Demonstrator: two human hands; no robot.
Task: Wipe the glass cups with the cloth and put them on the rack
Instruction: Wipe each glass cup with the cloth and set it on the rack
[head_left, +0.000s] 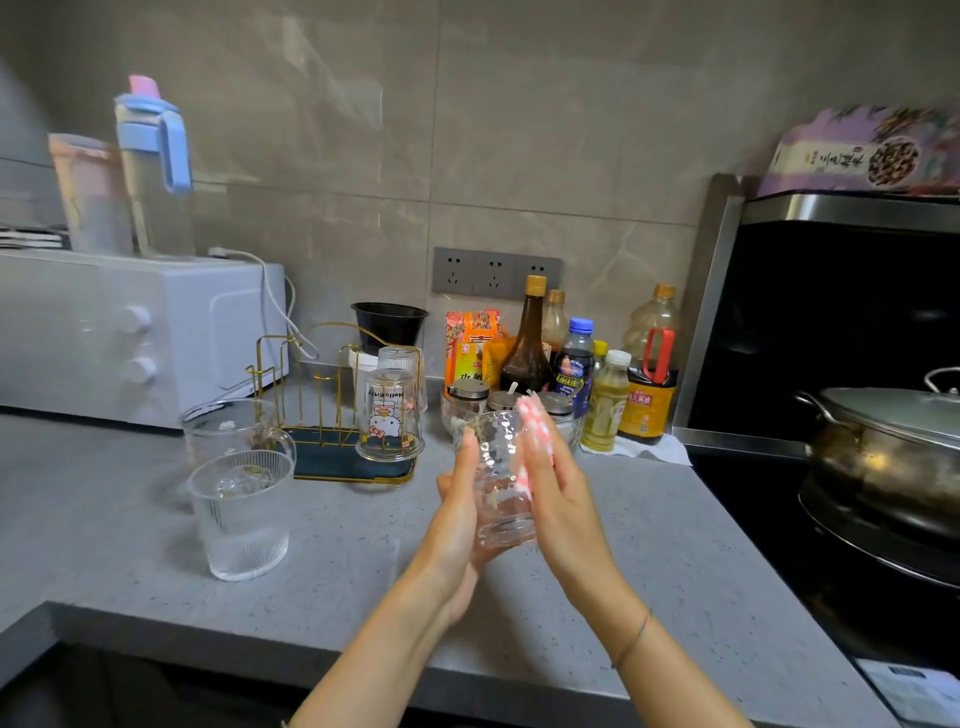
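Observation:
A clear dimpled glass cup is held upright above the counter, between both hands. My left hand grips its left side and base, thumb toward me. My right hand lies flat with straight fingers on the cup's right side and presses a pink-and-white cloth against the glass. The gold wire rack on a dark tray stands behind and to the left. It holds a cartoon-print cup and a ribbed cup, both upside down. A ribbed glass and a handled glass mug stand on the counter to the left.
Sauce bottles and small jars crowd the wall behind my hands. A white microwave sits at the left with jugs on top. At the right are a steel pot and a black stove. The grey counter's front edge runs below my arms.

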